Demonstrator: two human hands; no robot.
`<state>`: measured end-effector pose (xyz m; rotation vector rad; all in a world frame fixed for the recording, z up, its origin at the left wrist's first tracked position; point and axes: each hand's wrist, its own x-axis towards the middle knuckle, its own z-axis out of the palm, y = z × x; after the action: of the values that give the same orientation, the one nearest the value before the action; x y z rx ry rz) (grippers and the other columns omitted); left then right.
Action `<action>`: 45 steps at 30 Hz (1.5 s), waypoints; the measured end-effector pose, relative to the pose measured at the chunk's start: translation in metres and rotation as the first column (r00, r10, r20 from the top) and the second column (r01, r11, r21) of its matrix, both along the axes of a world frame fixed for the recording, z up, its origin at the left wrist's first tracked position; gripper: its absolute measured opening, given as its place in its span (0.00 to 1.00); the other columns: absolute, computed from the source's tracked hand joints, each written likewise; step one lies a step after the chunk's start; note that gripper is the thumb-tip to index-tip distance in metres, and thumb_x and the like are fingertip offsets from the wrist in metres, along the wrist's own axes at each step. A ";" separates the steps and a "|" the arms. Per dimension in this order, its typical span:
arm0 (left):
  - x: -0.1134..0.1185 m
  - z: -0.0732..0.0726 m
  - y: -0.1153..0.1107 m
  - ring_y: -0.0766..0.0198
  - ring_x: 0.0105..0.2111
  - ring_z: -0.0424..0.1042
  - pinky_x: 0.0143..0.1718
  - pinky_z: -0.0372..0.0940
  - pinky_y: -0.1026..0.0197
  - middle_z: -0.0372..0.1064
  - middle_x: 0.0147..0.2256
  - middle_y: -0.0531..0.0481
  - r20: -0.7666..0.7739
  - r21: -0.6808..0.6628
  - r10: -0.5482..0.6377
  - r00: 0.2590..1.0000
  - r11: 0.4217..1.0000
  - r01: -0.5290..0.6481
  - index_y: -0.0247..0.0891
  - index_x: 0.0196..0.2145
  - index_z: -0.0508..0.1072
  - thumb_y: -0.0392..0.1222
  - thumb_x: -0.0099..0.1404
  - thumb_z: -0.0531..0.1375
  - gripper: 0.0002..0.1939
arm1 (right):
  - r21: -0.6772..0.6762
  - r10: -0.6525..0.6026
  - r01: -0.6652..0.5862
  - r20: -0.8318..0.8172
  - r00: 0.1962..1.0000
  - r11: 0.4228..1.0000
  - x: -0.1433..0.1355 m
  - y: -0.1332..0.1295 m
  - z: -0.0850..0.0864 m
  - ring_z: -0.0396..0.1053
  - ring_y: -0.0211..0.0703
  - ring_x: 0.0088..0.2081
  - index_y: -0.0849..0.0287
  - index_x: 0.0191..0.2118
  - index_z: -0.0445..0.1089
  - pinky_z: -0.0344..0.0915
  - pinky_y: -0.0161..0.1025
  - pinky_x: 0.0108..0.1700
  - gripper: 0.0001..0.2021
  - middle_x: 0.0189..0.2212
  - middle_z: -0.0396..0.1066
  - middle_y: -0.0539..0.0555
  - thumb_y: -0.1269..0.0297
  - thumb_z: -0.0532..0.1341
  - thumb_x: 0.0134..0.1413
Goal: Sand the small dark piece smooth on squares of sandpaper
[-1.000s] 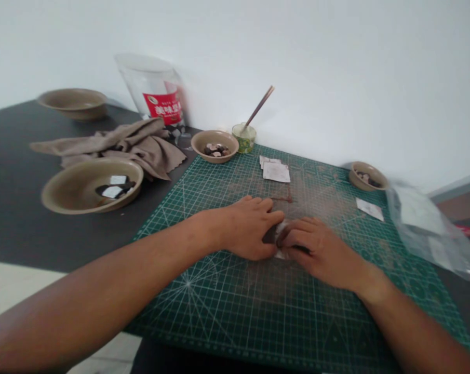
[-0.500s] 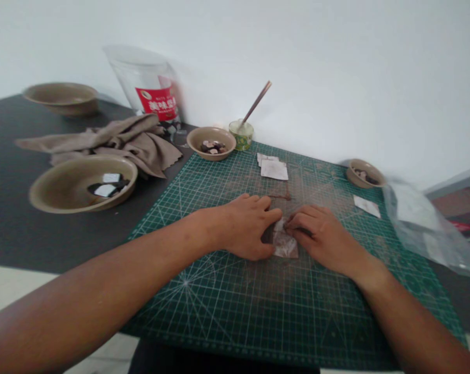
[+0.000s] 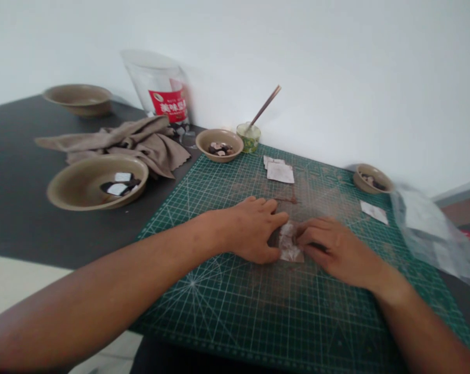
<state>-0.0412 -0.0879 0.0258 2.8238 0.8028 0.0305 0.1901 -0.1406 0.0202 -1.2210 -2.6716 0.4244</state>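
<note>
A small whitish crumpled piece [image 3: 290, 245] lies on the green cutting mat [image 3: 235, 311], between my two hands. My left hand [image 3: 255, 229] rests flat on the mat with its fingers apart, thumb and index finger at the left edge of the piece. On the right side, my right hand [image 3: 326, 244] has its fingertips pinched together at the piece's edge; whatever is between them is too small to make out. Behind my hands a thin brown strip [image 3: 287, 199] lies on the mat. Brown smudges surround it.
White squares [image 3: 280, 172] lie farther back, another [image 3: 374, 212] at right. Bowls [image 3: 219, 145] [image 3: 373, 178] hold dark and pale pieces. A green cup [image 3: 249, 137] holds a stick. Leftward are a large bowl [image 3: 75, 187], cloth [image 3: 121, 137] and clear jar [image 3: 166, 98]; a plastic bag [image 3: 433, 234] is at right.
The whole view has shifted, so most things appear farther right. My right hand's fingertips have drawn slightly away from my left hand, showing more of the whitish piece.
</note>
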 end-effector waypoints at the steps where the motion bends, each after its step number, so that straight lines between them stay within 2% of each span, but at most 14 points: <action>1: 0.000 0.000 0.000 0.45 0.46 0.70 0.50 0.64 0.42 0.66 0.48 0.38 0.004 -0.003 -0.004 1.000 1.000 0.005 0.39 0.51 0.68 0.61 0.62 0.57 0.27 | -0.021 0.029 -0.029 0.000 1.000 0.999 -0.002 -0.001 0.000 0.70 0.45 0.43 0.54 0.39 0.73 0.61 0.46 0.48 0.06 0.39 0.75 0.51 0.70 0.59 0.65; 3: 0.000 0.000 0.000 0.46 0.45 0.70 0.50 0.64 0.43 0.67 0.48 0.39 0.003 -0.002 -0.009 1.000 1.000 0.009 0.39 0.50 0.68 0.61 0.62 0.57 0.26 | -0.015 0.026 -0.026 -0.004 1.000 1.000 -0.009 -0.003 -0.002 0.70 0.45 0.44 0.54 0.39 0.73 0.61 0.46 0.49 0.06 0.40 0.75 0.51 0.71 0.59 0.64; 7: 0.000 -0.001 0.000 0.47 0.44 0.70 0.48 0.64 0.44 0.67 0.47 0.39 -0.009 0.019 0.009 1.000 1.000 -0.009 0.39 0.49 0.68 0.59 0.62 0.58 0.26 | 0.062 -0.093 0.094 -0.005 0.996 0.994 -0.009 0.000 -0.001 0.69 0.47 0.44 0.56 0.39 0.72 0.61 0.47 0.49 0.06 0.41 0.75 0.53 0.72 0.59 0.64; 9: 0.000 0.000 0.000 0.47 0.44 0.70 0.49 0.64 0.44 0.67 0.47 0.39 -0.012 0.015 0.014 1.000 1.000 -0.013 0.39 0.50 0.68 0.59 0.62 0.58 0.26 | 0.039 -0.072 0.072 0.005 0.997 0.997 -0.003 0.001 0.002 0.69 0.46 0.43 0.57 0.38 0.72 0.61 0.46 0.48 0.06 0.39 0.75 0.53 0.72 0.59 0.64; 13: 0.000 0.002 0.000 0.47 0.46 0.70 0.50 0.64 0.45 0.67 0.49 0.39 -0.005 -0.003 -0.005 1.000 1.000 0.005 0.39 0.50 0.68 0.61 0.63 0.56 0.26 | -0.036 0.050 -0.050 -0.002 0.999 0.998 -0.003 -0.002 0.003 0.69 0.44 0.41 0.55 0.38 0.73 0.60 0.45 0.47 0.06 0.38 0.75 0.51 0.71 0.59 0.65; 15: 0.000 0.002 0.000 0.47 0.45 0.70 0.49 0.64 0.45 0.67 0.48 0.39 -0.005 -0.003 -0.009 1.000 1.000 0.009 0.39 0.49 0.68 0.61 0.63 0.56 0.26 | -0.009 0.030 -0.030 -0.015 0.999 1.000 -0.008 -0.001 0.000 0.69 0.45 0.42 0.55 0.38 0.72 0.60 0.46 0.47 0.06 0.39 0.75 0.51 0.71 0.59 0.65; 19: 0.000 -0.001 0.002 0.47 0.43 0.70 0.47 0.64 0.45 0.67 0.46 0.40 -0.007 0.016 -0.003 1.000 1.000 0.003 0.39 0.49 0.68 0.59 0.62 0.57 0.25 | 0.066 -0.095 0.096 -0.020 0.995 0.993 -0.007 0.003 -0.001 0.68 0.47 0.43 0.57 0.38 0.71 0.60 0.47 0.48 0.05 0.40 0.74 0.53 0.72 0.59 0.64; 25: 0.000 -0.002 0.002 0.46 0.46 0.70 0.49 0.64 0.44 0.67 0.48 0.39 0.005 -0.003 -0.016 1.000 1.000 0.016 0.39 0.50 0.68 0.61 0.63 0.56 0.26 | -0.028 0.058 -0.059 -0.041 0.997 0.998 -0.005 -0.003 0.001 0.68 0.45 0.41 0.56 0.37 0.71 0.60 0.46 0.47 0.05 0.37 0.75 0.50 0.71 0.60 0.65; 31: 0.000 -0.001 0.001 0.47 0.44 0.70 0.48 0.64 0.45 0.67 0.47 0.39 -0.017 0.015 0.002 1.000 1.000 -0.002 0.39 0.50 0.68 0.60 0.63 0.57 0.26 | 0.064 -0.102 0.104 -0.038 0.994 0.992 -0.003 0.003 0.000 0.68 0.46 0.43 0.57 0.38 0.72 0.61 0.47 0.48 0.05 0.38 0.75 0.53 0.71 0.59 0.64; 36: 0.000 0.000 0.001 0.47 0.46 0.70 0.49 0.63 0.45 0.67 0.49 0.39 -0.002 -0.015 -0.017 1.000 1.000 0.017 0.39 0.51 0.68 0.61 0.63 0.56 0.27 | -0.043 0.067 -0.069 -0.046 0.997 0.997 -0.009 -0.002 0.001 0.68 0.45 0.42 0.56 0.37 0.72 0.61 0.46 0.47 0.05 0.37 0.75 0.51 0.70 0.59 0.65; 41: 0.000 -0.001 0.001 0.47 0.45 0.70 0.48 0.63 0.45 0.67 0.48 0.39 -0.013 -0.004 0.001 1.000 1.000 -0.001 0.40 0.50 0.68 0.60 0.63 0.57 0.25 | 0.039 -0.082 0.083 -0.017 0.996 0.996 -0.007 0.001 0.001 0.67 0.47 0.42 0.58 0.38 0.71 0.61 0.48 0.48 0.05 0.38 0.73 0.54 0.72 0.59 0.65; 43: 0.000 -0.001 0.001 0.47 0.45 0.70 0.49 0.63 0.45 0.67 0.48 0.40 -0.018 0.000 0.006 1.000 1.000 -0.006 0.40 0.50 0.68 0.59 0.62 0.58 0.25 | 0.004 -0.067 0.067 -0.010 0.998 0.998 -0.002 0.001 0.004 0.67 0.46 0.41 0.58 0.37 0.71 0.61 0.47 0.47 0.06 0.37 0.72 0.53 0.71 0.58 0.65; 45: 0.000 -0.001 0.000 0.47 0.46 0.70 0.50 0.63 0.44 0.67 0.49 0.39 -0.016 -0.002 -0.002 1.000 1.000 0.002 0.40 0.51 0.68 0.60 0.63 0.57 0.26 | -0.056 0.000 -0.001 -0.005 1.000 0.998 -0.001 -0.003 0.006 0.66 0.45 0.40 0.57 0.36 0.70 0.61 0.46 0.46 0.06 0.36 0.72 0.52 0.72 0.58 0.65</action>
<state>-0.0411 -0.0874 0.0252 2.8264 0.8023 0.0069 0.1892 -0.1433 0.0267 -1.2329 -2.6731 0.5047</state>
